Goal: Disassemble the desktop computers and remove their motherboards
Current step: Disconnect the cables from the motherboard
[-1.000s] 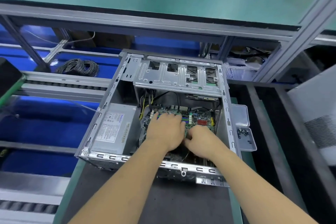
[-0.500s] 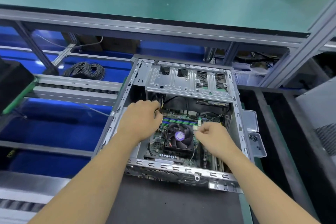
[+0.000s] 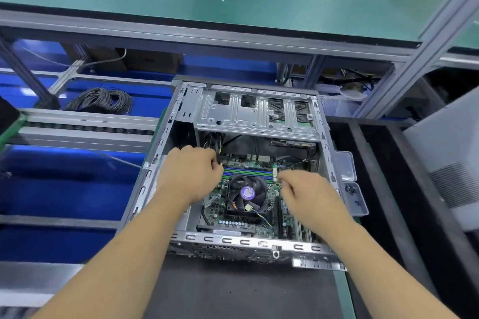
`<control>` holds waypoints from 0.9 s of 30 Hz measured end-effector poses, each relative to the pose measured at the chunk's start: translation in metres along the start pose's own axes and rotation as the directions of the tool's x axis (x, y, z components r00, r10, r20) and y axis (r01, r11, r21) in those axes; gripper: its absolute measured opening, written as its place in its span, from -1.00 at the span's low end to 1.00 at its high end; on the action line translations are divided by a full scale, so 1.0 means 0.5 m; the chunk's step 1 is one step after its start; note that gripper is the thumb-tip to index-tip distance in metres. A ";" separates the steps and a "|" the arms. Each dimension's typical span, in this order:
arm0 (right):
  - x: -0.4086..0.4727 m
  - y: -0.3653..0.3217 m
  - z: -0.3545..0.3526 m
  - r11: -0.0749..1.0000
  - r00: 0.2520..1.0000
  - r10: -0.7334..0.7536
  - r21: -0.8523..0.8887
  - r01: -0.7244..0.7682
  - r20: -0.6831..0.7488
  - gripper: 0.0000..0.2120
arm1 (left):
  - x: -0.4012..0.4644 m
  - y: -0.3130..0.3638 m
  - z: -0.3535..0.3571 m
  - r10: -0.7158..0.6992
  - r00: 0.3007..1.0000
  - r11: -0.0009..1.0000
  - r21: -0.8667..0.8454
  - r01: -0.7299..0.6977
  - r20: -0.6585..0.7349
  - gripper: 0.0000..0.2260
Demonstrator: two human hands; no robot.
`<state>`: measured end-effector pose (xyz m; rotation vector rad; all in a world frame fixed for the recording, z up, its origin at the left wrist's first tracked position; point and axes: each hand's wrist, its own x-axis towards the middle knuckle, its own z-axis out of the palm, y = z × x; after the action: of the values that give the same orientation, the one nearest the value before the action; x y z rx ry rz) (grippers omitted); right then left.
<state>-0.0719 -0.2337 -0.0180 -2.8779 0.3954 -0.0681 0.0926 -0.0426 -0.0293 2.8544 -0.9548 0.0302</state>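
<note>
The open computer case (image 3: 243, 171) lies on a dark mat (image 3: 241, 290), and the green motherboard (image 3: 248, 204) sits inside it, in the near half, with a black fan (image 3: 246, 195) in its middle. The left hand (image 3: 191, 173) is at the left side of the board, its fingers curled near the far left corner; I cannot tell if they grip something. The right hand (image 3: 308, 197) is at the right side, fingers bent down to the board's edge. A clear screw box (image 3: 355, 197) stands just right of the case.
</note>
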 end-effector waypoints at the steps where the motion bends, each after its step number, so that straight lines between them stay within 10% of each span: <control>1: 0.003 -0.003 0.006 0.988 0.992 -0.002 -0.154 0.022 0.129 -0.82 | 0.000 0.000 0.001 0.002 1.000 1.000 0.000 -0.002 0.001 -0.79; 5: 0.044 0.010 0.022 0.792 0.932 -0.004 -0.568 0.224 0.362 -0.80 | -0.003 0.006 -0.003 -0.007 1.000 1.000 0.008 0.007 0.012 -0.79; 12: 0.128 0.053 0.043 0.539 0.855 0.211 -0.786 0.302 0.473 -0.70 | -0.034 0.094 -0.016 0.182 0.983 0.982 0.051 -0.182 0.013 -0.78; 18: 0.139 0.057 0.052 0.562 0.841 0.259 -0.782 0.269 0.475 -0.72 | -0.038 0.170 0.049 0.296 0.802 0.949 -0.067 -0.307 0.519 -0.36; 27: 0.129 0.036 0.031 0.633 0.912 0.173 -0.751 0.187 0.373 -0.76 | -0.017 0.174 0.093 0.223 0.719 0.957 -0.007 -0.290 0.658 -0.31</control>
<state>-0.0132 -0.2644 -0.0365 -3.5845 0.3908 0.9493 0.0327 -0.1122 -0.0654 2.8110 -1.4956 -0.9915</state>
